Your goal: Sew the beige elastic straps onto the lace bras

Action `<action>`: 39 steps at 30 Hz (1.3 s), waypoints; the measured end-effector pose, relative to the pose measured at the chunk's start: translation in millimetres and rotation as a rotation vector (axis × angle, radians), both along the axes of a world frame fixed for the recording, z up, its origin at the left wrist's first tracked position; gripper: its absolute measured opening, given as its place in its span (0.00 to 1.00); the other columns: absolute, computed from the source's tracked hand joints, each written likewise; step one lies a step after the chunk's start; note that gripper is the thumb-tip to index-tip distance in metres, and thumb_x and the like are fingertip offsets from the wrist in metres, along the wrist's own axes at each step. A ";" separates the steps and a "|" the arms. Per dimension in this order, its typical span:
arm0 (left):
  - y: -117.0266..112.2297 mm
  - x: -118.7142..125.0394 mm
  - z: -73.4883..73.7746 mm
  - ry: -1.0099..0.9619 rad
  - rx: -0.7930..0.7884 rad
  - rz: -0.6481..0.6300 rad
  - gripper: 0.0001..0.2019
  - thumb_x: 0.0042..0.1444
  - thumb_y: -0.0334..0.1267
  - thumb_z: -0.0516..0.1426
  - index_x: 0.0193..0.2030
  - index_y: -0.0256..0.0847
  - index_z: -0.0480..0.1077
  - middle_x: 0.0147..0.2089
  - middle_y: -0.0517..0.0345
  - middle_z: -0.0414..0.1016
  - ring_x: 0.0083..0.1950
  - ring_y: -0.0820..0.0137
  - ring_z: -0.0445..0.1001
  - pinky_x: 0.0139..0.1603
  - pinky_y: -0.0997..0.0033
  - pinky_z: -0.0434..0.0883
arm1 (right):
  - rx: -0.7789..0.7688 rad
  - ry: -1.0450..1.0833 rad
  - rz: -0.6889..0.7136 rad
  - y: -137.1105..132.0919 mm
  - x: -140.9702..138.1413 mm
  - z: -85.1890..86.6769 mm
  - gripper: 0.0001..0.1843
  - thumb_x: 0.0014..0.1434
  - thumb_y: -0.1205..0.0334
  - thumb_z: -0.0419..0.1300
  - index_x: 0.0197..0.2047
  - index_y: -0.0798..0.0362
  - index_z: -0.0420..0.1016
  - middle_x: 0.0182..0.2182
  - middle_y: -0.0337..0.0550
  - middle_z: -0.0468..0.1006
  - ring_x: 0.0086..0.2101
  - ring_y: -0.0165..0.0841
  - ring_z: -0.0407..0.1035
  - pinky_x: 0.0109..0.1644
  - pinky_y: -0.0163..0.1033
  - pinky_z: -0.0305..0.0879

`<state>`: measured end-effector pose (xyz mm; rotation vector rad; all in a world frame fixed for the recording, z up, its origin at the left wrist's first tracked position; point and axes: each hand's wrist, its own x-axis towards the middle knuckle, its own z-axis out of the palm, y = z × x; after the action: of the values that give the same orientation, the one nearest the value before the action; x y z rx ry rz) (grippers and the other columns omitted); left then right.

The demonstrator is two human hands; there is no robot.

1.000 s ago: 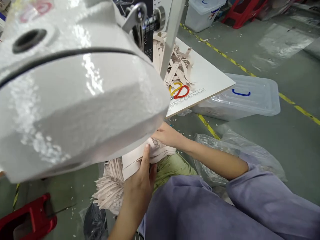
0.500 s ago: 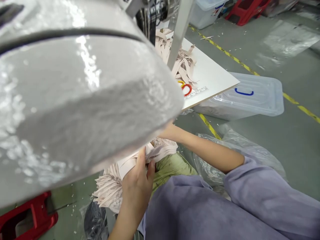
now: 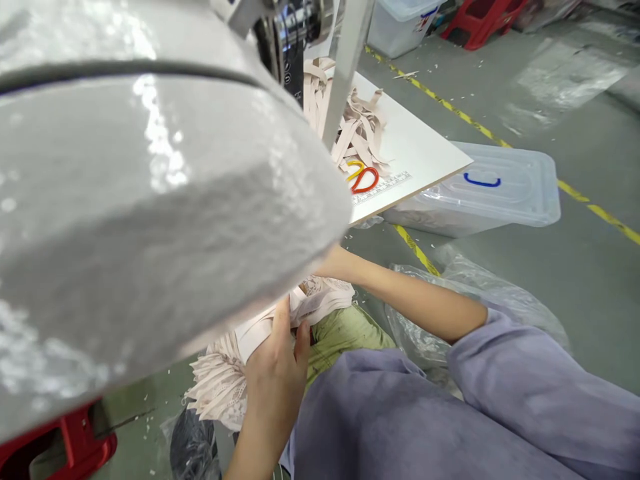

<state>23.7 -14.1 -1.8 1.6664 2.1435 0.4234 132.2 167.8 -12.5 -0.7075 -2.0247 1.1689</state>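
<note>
A pale pink lace-trimmed fabric piece [image 3: 320, 303] with a smooth band lies across my lap under the large grey sewing machine head [image 3: 175, 220]. My left hand [image 3: 277, 360] grips the band, thumb on the near side and index finger stretched along it; its other fingers are hidden. A gathered bunch of the same fabric hangs to the left of that hand. My right hand [image 3: 333, 263] reaches to the far end of the fabric, its fingers hidden behind the machine head.
On the white table [image 3: 420, 150] lie pale fabric strips [image 3: 363, 127], scissors with red and yellow handles [image 3: 367, 180] and a clear ruler [image 3: 393, 183]. A lidded plastic bin [image 3: 520, 193] stands beyond. Red stools [image 3: 83, 440] and clear plastic sheeting [image 3: 480, 293] are on the floor.
The view has shifted slightly, so the machine head and table appear further left and more of the scissors shows. Both hands and the fabric stay nearly in place.
</note>
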 end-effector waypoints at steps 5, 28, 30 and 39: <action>1.4 -1.0 -2.2 0.135 0.005 -0.062 0.33 0.67 0.44 0.52 0.75 0.43 0.46 0.42 0.51 0.81 0.27 0.69 0.75 0.24 0.75 0.60 | 0.062 0.045 0.015 4.1 -0.6 -6.2 0.05 0.58 0.67 0.56 0.34 0.53 0.74 0.41 0.46 0.73 0.46 0.40 0.69 0.53 0.44 0.69; -8.1 -4.2 4.9 0.235 0.112 -0.101 0.30 0.67 0.43 0.52 0.73 0.38 0.51 0.36 0.52 0.81 0.22 0.71 0.72 0.21 0.75 0.60 | -0.117 0.182 -0.189 -13.1 19.4 -31.6 0.09 0.65 0.56 0.58 0.43 0.52 0.75 0.43 0.44 0.73 0.36 0.30 0.68 0.39 0.37 0.65; -6.8 -2.1 5.3 0.230 0.111 -0.112 0.31 0.67 0.43 0.52 0.73 0.38 0.51 0.31 0.54 0.79 0.21 0.71 0.72 0.20 0.76 0.59 | -0.111 0.158 -0.186 -15.3 21.7 -32.2 0.09 0.65 0.56 0.58 0.43 0.52 0.75 0.42 0.44 0.74 0.36 0.30 0.68 0.38 0.37 0.64; -0.5 5.6 9.2 0.248 0.080 -0.121 0.30 0.67 0.44 0.51 0.73 0.37 0.50 0.28 0.57 0.78 0.20 0.71 0.71 0.20 0.74 0.59 | -0.191 0.178 -0.129 -29.5 30.3 -33.0 0.07 0.64 0.58 0.59 0.42 0.52 0.74 0.42 0.45 0.73 0.37 0.31 0.67 0.41 0.38 0.65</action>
<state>29.3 -14.5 7.5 1.9724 2.2063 0.2827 162.5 138.3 -45.5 -0.7854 -1.7113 1.3117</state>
